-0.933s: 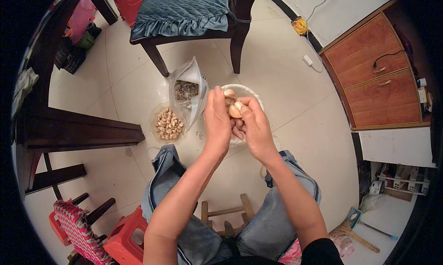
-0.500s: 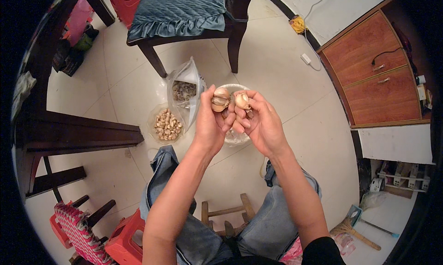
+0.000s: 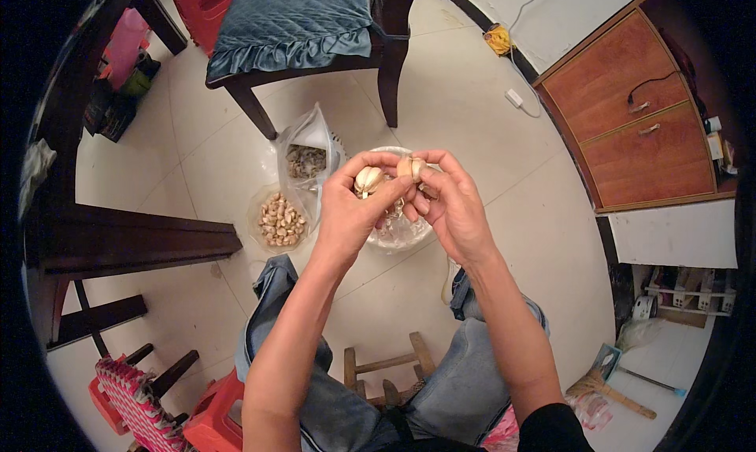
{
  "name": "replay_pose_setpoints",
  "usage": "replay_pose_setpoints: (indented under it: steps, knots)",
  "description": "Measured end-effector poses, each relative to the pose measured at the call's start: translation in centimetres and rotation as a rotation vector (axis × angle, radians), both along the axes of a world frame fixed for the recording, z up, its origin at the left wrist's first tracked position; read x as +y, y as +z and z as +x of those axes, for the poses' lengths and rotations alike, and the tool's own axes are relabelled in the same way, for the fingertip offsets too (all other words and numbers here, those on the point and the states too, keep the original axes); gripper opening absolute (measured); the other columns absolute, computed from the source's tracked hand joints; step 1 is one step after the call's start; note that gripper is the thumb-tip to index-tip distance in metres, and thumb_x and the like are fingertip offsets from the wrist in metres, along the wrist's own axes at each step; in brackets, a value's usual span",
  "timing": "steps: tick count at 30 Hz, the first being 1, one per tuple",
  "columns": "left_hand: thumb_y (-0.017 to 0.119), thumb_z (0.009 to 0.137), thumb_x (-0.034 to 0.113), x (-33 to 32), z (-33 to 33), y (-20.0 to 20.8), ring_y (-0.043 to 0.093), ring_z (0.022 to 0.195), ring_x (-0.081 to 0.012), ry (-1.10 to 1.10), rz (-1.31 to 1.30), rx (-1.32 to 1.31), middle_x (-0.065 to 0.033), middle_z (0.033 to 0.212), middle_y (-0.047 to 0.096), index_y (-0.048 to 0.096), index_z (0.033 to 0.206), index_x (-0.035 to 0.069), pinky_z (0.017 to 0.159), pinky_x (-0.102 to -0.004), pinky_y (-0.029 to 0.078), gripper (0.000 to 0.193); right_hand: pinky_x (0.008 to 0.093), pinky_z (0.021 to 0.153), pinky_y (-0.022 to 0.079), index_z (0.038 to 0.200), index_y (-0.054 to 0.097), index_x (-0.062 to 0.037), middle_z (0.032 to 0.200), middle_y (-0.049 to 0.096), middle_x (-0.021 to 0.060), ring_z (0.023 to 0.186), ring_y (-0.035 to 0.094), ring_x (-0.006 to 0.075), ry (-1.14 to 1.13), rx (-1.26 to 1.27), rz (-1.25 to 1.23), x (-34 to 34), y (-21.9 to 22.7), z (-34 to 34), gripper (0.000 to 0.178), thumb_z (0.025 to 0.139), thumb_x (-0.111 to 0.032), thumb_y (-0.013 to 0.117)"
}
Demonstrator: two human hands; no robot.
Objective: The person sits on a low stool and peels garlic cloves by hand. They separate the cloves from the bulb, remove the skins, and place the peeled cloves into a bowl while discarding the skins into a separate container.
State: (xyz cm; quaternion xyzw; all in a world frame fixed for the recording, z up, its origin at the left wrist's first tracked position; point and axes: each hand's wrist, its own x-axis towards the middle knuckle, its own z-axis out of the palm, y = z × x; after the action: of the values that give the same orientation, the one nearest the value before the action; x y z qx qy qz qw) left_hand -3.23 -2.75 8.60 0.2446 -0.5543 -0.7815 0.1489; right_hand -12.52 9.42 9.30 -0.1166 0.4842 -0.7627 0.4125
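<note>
My left hand point(image 3: 346, 216) is closed around part of a garlic bulb point(image 3: 368, 181), its thumb reaching over to the right. Close beside it, my right hand point(image 3: 459, 213) pinches a smaller clump of garlic cloves point(image 3: 409, 168) between thumb and fingers. The left thumb tip meets this clump. Under both hands stands a white basin point(image 3: 398, 243) with clear plastic film in it, largely covered by my fingers. To its left, a clear bowl point(image 3: 257, 233) holds several loose garlic cloves point(image 3: 281, 220). An opened plastic bag point(image 3: 302, 129) with greyish scraps leans behind that bowl.
A dark wooden chair point(image 3: 389, 82) with a blue-green cushion stands ahead. Dark table legs point(image 3: 142, 227) and red plastic stools point(image 3: 216, 416) are on the left. A wooden cabinet point(image 3: 642, 109) lines the right wall, with a brush point(image 3: 622, 397) lower down. A small wooden stool point(image 3: 386, 367) sits between my knees.
My left thumb has come across to the right hand's garlic clump. The left hand's bulb has turned and now shows paler cloves. The view has shifted slightly.
</note>
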Motion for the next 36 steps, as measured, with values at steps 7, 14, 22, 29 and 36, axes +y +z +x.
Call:
replay_pose_setpoints:
  steps: [7, 14, 22, 29, 36]
  knots:
    - [0.075, 0.082, 0.015, 0.2, 0.3, 0.0, 0.063, 0.072, -0.0069, 0.015, -0.299, -0.013, -0.0033, 0.082, 0.069, 0.068, 0.099, -0.002, 0.063, -0.0223, 0.051, 0.025, 0.0255, 0.053, 0.044, 0.107, 0.048, -0.0011, 0.08, 0.058, 0.0048, 0.062, 0.048, 0.0073, 0.06, 0.24, 0.148, 0.4, -0.8, 0.1, 0.013, 0.098, -0.011, 0.05]
    - [0.077, 0.079, 0.013, 0.5, 0.4, 0.0, 0.062, 0.075, -0.0065, 0.033, -0.442, -0.084, -0.0023, 0.084, 0.068, 0.069, 0.096, -0.002, 0.068, -0.0216, 0.052, 0.024, 0.0249, 0.056, 0.047, 0.105, 0.048, -0.0011, 0.084, 0.066, 0.0078, 0.07, 0.058, 0.0083, 0.061, 0.458, 0.323, 0.4, -0.6, 0.7, 0.02, 0.1, -0.02, 0.053]
    - [0.075, 0.079, 0.015, 0.2, 0.3, 0.1, 0.059, 0.067, -0.0048, 0.013, -0.471, -0.13, -0.0009, 0.075, 0.066, 0.07, 0.093, -0.001, 0.06, -0.0209, 0.049, 0.022, 0.028, 0.065, 0.049, 0.108, 0.05, -0.0003, 0.091, 0.067, 0.0106, 0.076, 0.061, 0.0103, 0.075, 0.593, 0.359, 0.5, 0.1, 0.7, 0.023, 0.099, -0.021, 0.055]
    - [0.073, 0.079, 0.016, -0.2, 0.6, -0.1, 0.058, 0.06, -0.0046, -0.066, -0.267, -0.181, -0.0008, 0.068, 0.064, 0.071, 0.09, -0.002, 0.053, -0.0217, 0.048, 0.021, 0.025, 0.061, 0.046, 0.104, 0.055, -0.001, 0.08, 0.059, 0.003, 0.068, 0.054, 0.0084, 0.135, 0.592, 0.306, 0.6, -0.4, 0.1, 0.022, 0.101, -0.023, 0.053]
    - [0.069, 0.084, 0.015, -0.3, 0.3, 0.2, 0.05, 0.05, -0.0056, -0.051, 0.056, -0.032, 0.0004, 0.065, 0.057, 0.067, 0.092, 0.0, 0.041, -0.0199, 0.035, 0.016, 0.0228, 0.053, 0.039, 0.112, 0.057, -0.0003, 0.074, 0.051, 0.0008, 0.057, 0.039, 0.0055, 0.167, -0.008, -0.035, 0.5, -0.3, -0.6, 0.027, 0.105, -0.021, 0.041]
